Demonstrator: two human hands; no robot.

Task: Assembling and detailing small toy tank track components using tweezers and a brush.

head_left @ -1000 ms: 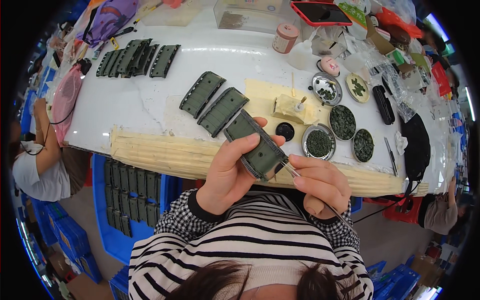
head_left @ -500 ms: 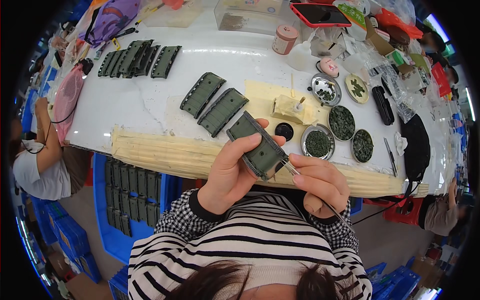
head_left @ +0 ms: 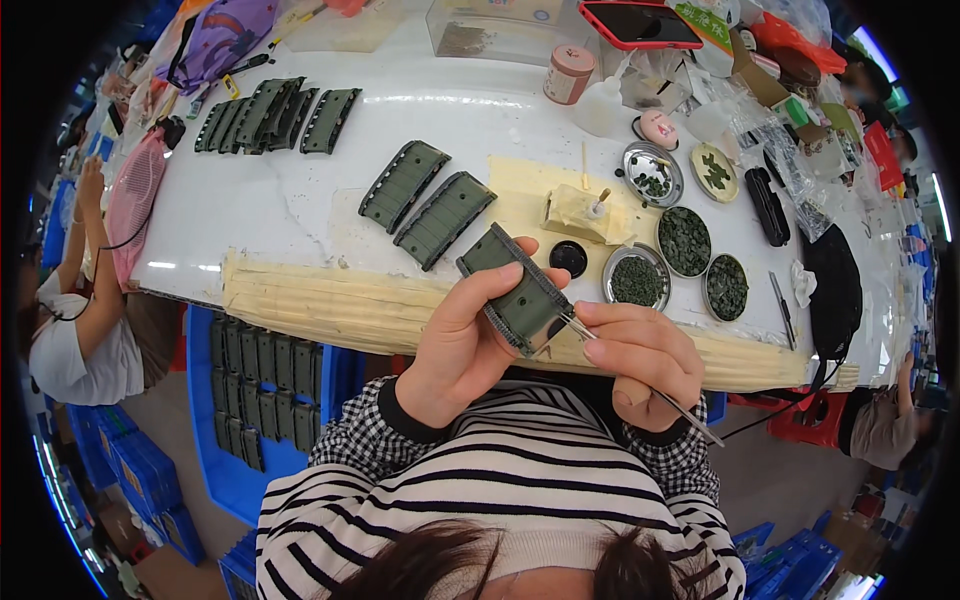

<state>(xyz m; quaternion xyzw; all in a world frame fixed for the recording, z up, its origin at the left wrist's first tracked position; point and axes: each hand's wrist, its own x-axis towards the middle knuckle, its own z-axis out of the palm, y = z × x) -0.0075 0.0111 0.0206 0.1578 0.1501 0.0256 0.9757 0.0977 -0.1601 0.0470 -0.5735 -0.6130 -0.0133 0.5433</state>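
Observation:
My left hand (head_left: 440,350) is closed around a slightly curved, dark green ribbed plate (head_left: 525,305) with rough dark edges, tilted above the table's front edge. Thumb and fingers grip it from opposite sides. Pinched in my right hand (head_left: 645,350) is a pair of metal tweezers (head_left: 692,418), whose tips meet the plate's lower right corner. Whether the tips hold anything is too small to tell. Two similar green plates, one on the left (head_left: 404,185) and one on the right (head_left: 446,221), lie on the table just beyond my left hand.
Dishes of dark green bits (head_left: 686,240) stand on the right, near a black cap (head_left: 568,259) and a tape-covered block (head_left: 580,218). More green plates (head_left: 270,112) lie far left. A blue crate (head_left: 205,430) of plates sits below the table. Another person (head_left: 85,350) sits at left.
The tweezers and my right hand have shifted slightly, with the tweezers' rear end showing further out. The held plate has barely moved. The person at left has raised a hand.

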